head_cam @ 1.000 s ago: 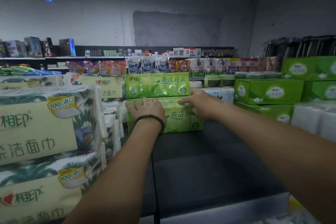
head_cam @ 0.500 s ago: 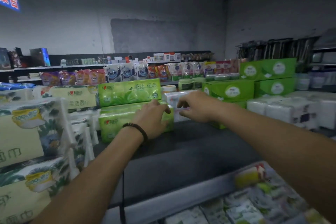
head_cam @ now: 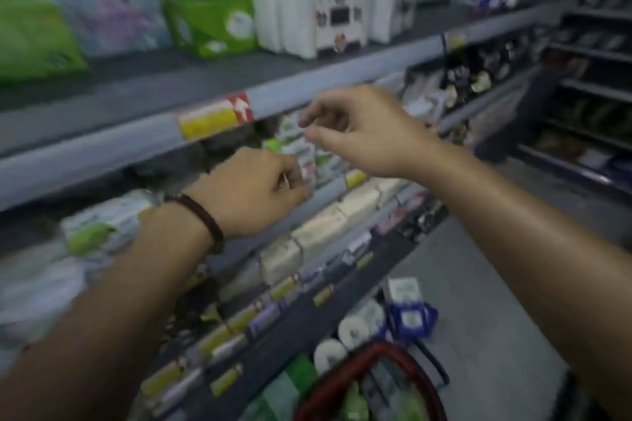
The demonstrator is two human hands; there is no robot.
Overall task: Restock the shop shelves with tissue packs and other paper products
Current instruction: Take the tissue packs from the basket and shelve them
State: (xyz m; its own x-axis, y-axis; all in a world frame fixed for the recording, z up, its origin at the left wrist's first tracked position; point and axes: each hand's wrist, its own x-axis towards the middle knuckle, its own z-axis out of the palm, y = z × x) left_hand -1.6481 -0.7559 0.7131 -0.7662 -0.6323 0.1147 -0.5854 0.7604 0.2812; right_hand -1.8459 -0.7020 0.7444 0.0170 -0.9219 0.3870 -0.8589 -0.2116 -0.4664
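Note:
The view is blurred. My left hand [head_cam: 253,188], with a dark band on its wrist, hangs in front of the second shelf's edge, curled into a loose fist with nothing visible in it. My right hand [head_cam: 359,133] hovers a little higher and to the right, just below the top shelf's rail [head_cam: 307,92], fingers loosely apart and empty. The green tissue pack [head_cam: 34,37] lies at the far left of the top shelf, apart from both hands. Small tissue packs [head_cam: 307,154] sit on the second shelf just behind my hands.
Green boxes [head_cam: 212,3] and white wrapped packs [head_cam: 290,17] stand on the top shelf. Cream packs [head_cam: 321,229] line a lower shelf. A red basket [head_cam: 369,383] with goods sits on the floor below, next to toilet rolls [head_cam: 355,328] and a blue pack [head_cam: 410,314].
Both hands have let go of the green pack on the top shelf and drawn back and down. My view has swung down and to the right, toward the lower shelves and the basket.

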